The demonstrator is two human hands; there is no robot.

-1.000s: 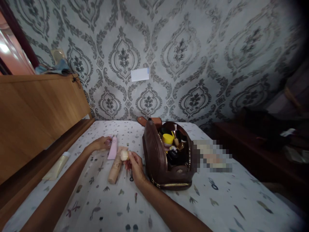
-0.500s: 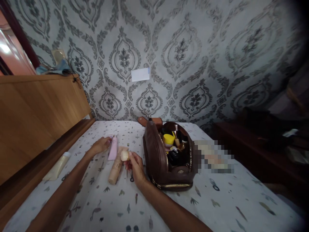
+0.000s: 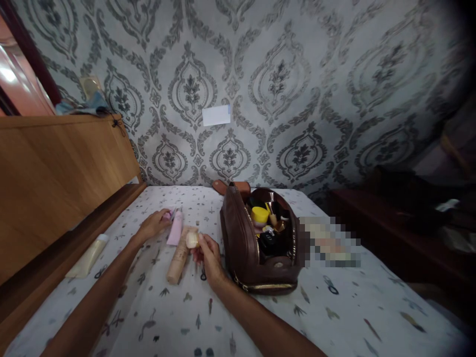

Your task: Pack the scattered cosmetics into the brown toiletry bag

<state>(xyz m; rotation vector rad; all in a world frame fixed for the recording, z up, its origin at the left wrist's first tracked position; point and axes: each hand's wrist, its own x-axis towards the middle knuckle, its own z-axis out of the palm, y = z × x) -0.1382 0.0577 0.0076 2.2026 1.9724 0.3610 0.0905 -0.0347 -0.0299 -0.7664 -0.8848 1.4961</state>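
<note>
My right hand (image 3: 209,255) pinches a small cream-coloured jar (image 3: 192,240) just left of the brown bag. Under and beside the jar a beige tube (image 3: 177,263) lies on the patterned sheet. A pink tube (image 3: 175,229) rests behind it. At its left, my left hand (image 3: 155,224) has its fingers closed around a small pink-purple item (image 3: 168,215), too small to name. The open brown bag (image 3: 240,248) holds a yellow-lidded jar (image 3: 260,214), a black item and other cosmetics.
A cream tube (image 3: 87,256) lies at the left by the wooden board (image 3: 67,168). Right of the bag is a blurred-out flat item (image 3: 329,240). The patterned wall (image 3: 230,59) stands behind the sheet (image 3: 267,322); dark furniture is at the right.
My left hand has shifted slightly left with the small pink-purple item, away from the pink tube. The pink tube has turned a little. My right hand is nearly still.
</note>
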